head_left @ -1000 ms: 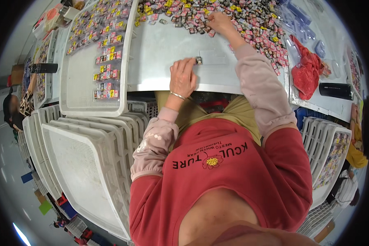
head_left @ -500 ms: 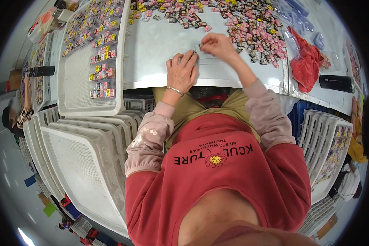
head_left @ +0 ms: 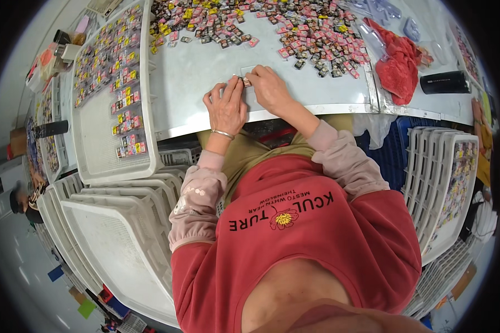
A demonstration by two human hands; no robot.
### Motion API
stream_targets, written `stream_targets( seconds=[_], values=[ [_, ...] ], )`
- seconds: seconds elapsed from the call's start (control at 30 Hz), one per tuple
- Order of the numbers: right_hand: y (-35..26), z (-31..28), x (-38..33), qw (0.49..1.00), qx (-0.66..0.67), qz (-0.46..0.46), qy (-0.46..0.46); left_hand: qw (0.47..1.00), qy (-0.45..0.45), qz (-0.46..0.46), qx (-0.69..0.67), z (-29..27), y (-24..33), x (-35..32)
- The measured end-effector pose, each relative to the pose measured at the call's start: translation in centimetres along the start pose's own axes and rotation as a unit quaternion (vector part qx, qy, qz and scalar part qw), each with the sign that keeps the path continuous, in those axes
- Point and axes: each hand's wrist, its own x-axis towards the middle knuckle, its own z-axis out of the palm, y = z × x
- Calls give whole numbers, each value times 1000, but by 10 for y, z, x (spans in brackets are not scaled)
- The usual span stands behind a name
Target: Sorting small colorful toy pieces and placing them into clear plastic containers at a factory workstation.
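My left hand [head_left: 228, 105], with a bangle at the wrist, rests on the white table, its fingertips closed on the edge of a thin clear plastic holder [head_left: 251, 70]. My right hand [head_left: 269, 91] meets it from the other side, fingers bent and pinched against a small printed block [head_left: 246, 82] lying at the holder. The right fingertips partly cover the block. Beyond both hands spreads a heap of similar small blocks [head_left: 316, 41] in pink, black and yellow.
A white mesh tray [head_left: 94, 152] on the left carries rows of filled clear holders [head_left: 129, 122]. Stacked white trays [head_left: 111, 233] stand below it. To the right are a red cloth [head_left: 397, 72], a black cylinder [head_left: 445, 82], clear plastic pieces [head_left: 378, 8] and more upright trays [head_left: 428, 183].
My right hand has come down and closer to my left hand, its fingers now at the holder. A small block now shows between the fingertips. The whole view has shifted slightly.
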Motion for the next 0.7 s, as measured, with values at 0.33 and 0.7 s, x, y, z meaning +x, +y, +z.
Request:
stream_targets(
  seconds=[0.33, 0.7],
  values=[
    [101, -81, 44, 992, 48, 70, -94, 999, -5, -33, -5, -5, 2, -4],
    [97, -61, 53, 985, -30, 1, -171, 998, 16, -34, -40, -4, -3, -3]
  ],
)
